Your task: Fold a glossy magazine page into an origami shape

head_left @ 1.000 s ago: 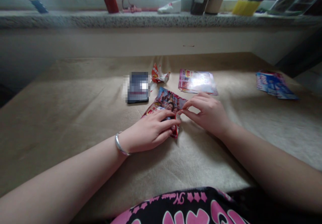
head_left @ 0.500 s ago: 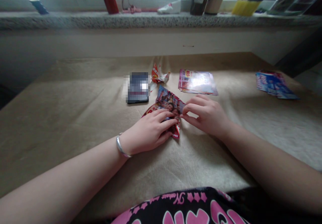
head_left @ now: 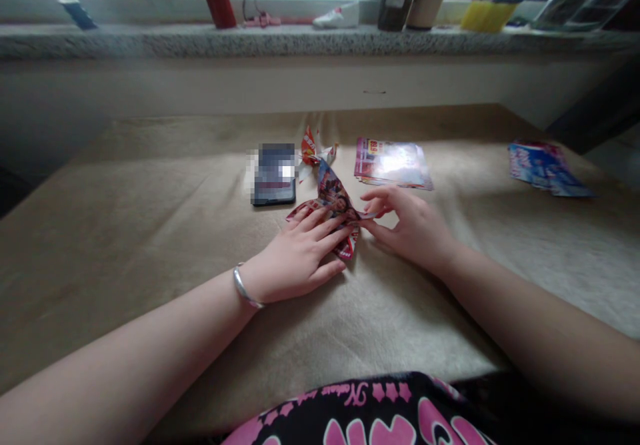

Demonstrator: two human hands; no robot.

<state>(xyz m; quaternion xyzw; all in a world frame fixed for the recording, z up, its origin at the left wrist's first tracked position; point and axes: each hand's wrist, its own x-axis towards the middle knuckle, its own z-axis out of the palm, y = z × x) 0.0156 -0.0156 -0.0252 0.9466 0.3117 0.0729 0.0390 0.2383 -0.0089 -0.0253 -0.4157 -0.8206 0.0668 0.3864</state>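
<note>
A glossy printed paper [head_left: 330, 188], folded into a shape with several pointed flaps, lies on the table in front of me. My left hand [head_left: 305, 251] rests flat over its lower part, fingers spread, covering some of the folds. From the right, my right hand [head_left: 407, 225] pinches a narrow twisted flap of the same paper between thumb and forefinger. Touching or nearly touching its upper tip is another folded paper piece [head_left: 310, 148], orange and white with points standing up.
A phone [head_left: 274, 175], partly blurred, lies left of the folded papers. A stack of glossy leaflets [head_left: 393, 163] is beyond my right hand, and blue printed leaflets [head_left: 547, 168] lie far right. Bottles and small items stand on the stone windowsill [head_left: 300, 41] at the back.
The paper's right flap is now drawn in and twisted narrower in my right hand's pinch. Its upper point has swung up toward the orange piece. My left hand's fingers are spread wider.
</note>
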